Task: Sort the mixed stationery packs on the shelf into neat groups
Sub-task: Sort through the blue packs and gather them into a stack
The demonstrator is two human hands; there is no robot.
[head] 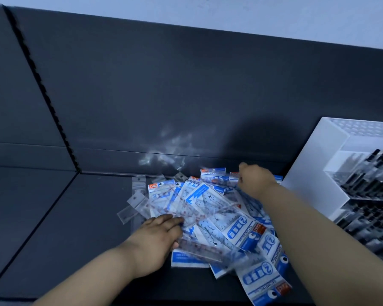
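A loose heap of clear plastic stationery packs point(217, 219) with blue and white printed cards lies on the dark shelf point(60, 228). Several smaller clear packs point(137, 202) spill out at the heap's left edge. My left hand point(157, 237) lies on the near left side of the heap, its fingers reaching into the packs. My right hand point(255, 180) is at the far right of the heap, fingers curled round the top of a pack there. The fingertips of both hands are hidden among the packs.
A white and clear display rack point(341, 173) filled with dark pens stands at the right, close to my right forearm. The dark back panel point(186, 96) rises behind the heap. A side panel point(13, 96) closes off the left.
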